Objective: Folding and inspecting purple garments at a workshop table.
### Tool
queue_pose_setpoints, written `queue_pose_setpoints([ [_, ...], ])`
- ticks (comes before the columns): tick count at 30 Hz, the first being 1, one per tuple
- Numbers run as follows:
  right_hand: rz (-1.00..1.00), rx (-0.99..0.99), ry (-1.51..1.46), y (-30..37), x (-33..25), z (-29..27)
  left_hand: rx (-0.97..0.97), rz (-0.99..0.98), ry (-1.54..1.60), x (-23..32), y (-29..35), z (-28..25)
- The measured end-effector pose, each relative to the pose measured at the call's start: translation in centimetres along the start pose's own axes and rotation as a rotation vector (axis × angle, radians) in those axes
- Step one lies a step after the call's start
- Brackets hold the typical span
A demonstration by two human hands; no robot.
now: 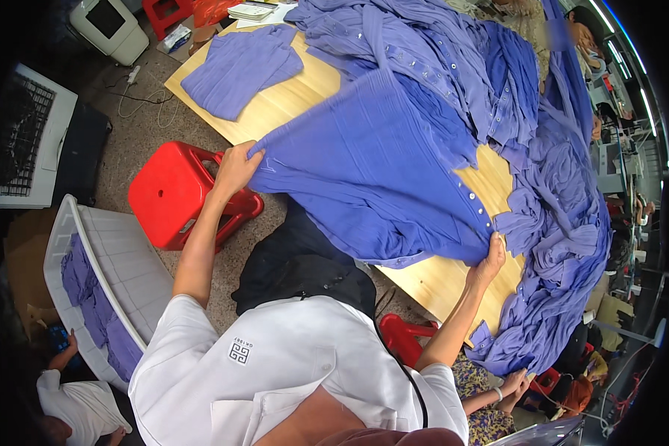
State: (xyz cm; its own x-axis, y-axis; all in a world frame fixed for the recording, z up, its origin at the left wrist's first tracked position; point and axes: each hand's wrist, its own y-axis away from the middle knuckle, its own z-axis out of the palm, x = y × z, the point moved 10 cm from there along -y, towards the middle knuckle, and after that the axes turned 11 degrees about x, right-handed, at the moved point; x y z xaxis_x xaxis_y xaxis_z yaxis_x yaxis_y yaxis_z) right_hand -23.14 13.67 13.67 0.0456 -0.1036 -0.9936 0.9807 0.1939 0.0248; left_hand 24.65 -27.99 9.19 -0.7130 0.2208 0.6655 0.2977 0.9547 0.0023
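A blue-violet ribbed garment [372, 160] with a row of pale buttons along one edge is stretched between my two hands above the table. My left hand [236, 169] pinches one corner of it, out over the floor beside the red stool. On the other side, my right hand [489, 262] grips the garment at the lower end of the button row. The cloth hangs in folds between them, and part of it drapes over the table edge. I cannot tell whether it is a shirt or a cardigan.
A folded violet garment [245, 70] lies on the wooden table [305, 100]. Heaped violet garments [424, 59] cover its far and right sides. Left stand a red stool [172, 195] and a white bin [119, 230] holding folded garments. Another person's hands [511, 390] are at lower right.
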Motion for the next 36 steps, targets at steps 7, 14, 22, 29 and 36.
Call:
queue_pose_setpoints([
  [7,-0.126,-0.063,0.546,-2.6,3.0,-7.4,0.054,0.124,-0.350,5.1,0.7,1.1],
  [14,-0.590,-0.241,0.972,2.1,-7.2,0.7,0.215,0.435,-0.075,15.3,-5.2,6.2],
  [22,-0.486,-0.287,0.990,7.1,-8.8,-4.3,-0.002,0.362,0.113,20.0,-4.5,13.2],
  [29,-0.586,-0.058,1.029,5.1,-10.5,-7.9,0.127,0.577,0.497,14.8,-1.0,4.6],
  [36,-0.884,-0.041,0.914,2.1,-9.6,-4.6,-0.122,0.294,0.369,11.4,-3.8,10.8],
])
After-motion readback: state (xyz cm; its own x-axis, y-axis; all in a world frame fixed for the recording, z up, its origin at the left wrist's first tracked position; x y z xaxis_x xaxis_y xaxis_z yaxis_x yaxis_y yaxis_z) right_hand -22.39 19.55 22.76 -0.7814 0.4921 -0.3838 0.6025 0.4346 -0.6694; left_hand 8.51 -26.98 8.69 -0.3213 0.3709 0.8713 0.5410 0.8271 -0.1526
